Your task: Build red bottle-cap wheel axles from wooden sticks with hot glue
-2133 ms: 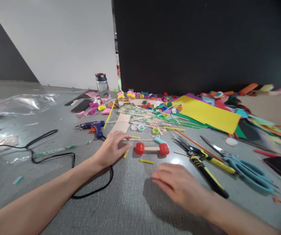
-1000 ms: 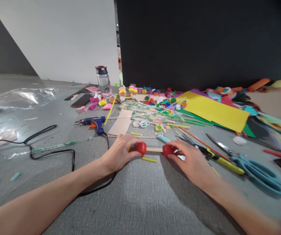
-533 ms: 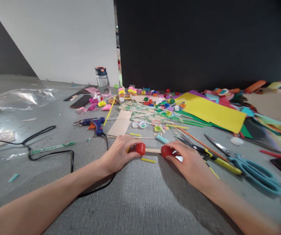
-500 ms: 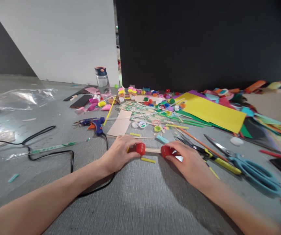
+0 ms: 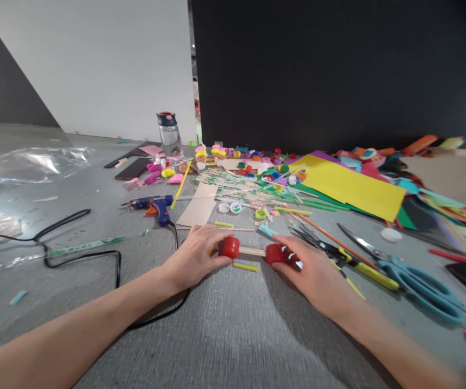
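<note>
My left hand (image 5: pixel 200 251) pinches a red bottle cap (image 5: pixel 231 247) between thumb and fingers. A second red bottle cap (image 5: pixel 274 253) is gripped by my right hand (image 5: pixel 308 270). Pale wooden sticks (image 5: pixel 252 251) run between the two caps and join them, low over the grey table. Just below the sticks lies a short yellow straw piece (image 5: pixel 245 267). A light blue piece (image 5: pixel 267 231) rests behind the right-hand cap. How the sticks fix to the caps is hidden.
A blue glue gun (image 5: pixel 160 208) lies at left with its black cord (image 5: pixel 120 270). Black-and-yellow scissors (image 5: pixel 363 267) and large teal scissors (image 5: pixel 423 286) lie at right. Behind are wrapped sticks (image 5: pixel 233 183), yellow sheet (image 5: pixel 358 183), loose caps and a water bottle (image 5: pixel 170 135).
The right-hand cap has dipped slightly, so the sticks now slope a little down to the right. Both hands keep their hold.
</note>
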### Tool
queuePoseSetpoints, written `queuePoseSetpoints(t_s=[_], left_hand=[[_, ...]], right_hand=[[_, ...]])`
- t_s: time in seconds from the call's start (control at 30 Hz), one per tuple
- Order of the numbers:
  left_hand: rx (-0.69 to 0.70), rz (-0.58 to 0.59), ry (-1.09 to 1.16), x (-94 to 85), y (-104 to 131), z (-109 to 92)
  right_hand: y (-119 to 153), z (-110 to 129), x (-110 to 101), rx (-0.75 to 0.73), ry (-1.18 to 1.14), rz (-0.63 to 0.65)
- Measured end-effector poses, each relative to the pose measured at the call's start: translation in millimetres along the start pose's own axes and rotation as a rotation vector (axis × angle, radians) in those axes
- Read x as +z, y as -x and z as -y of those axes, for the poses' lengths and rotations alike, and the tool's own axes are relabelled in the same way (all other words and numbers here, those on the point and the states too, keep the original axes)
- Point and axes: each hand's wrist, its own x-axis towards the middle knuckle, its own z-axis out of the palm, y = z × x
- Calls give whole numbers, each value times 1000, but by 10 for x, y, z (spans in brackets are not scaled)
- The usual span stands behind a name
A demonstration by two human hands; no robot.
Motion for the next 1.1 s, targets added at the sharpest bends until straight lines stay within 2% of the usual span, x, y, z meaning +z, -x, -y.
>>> queuePoseSetpoints(t_s=[0.37,0.53,0.7,0.83,0.9,1.03,1.1], left_hand=[[6,-11,-38,-76,72,15],[3,-26,-30,-48,44,-2],[10,-79,-18,-29,34,30],[5,-175,-6,-97,51,32],[-3,-225,-1,-141,56,26],[-14,-282,-7,-192,53,27],[-20,-295,-15,-198,48,36]], right_hand=[[11,-4,-20,-8,49,30],[-21,-31,36,-23,63,14],[-39,-56,-15,-51,75,-59],[51,72,-127,-128,60,-130],[138,200,-125,-235,37,-64],[295,461,26,-483,34,239],[324,531,111,-538,49,336]])
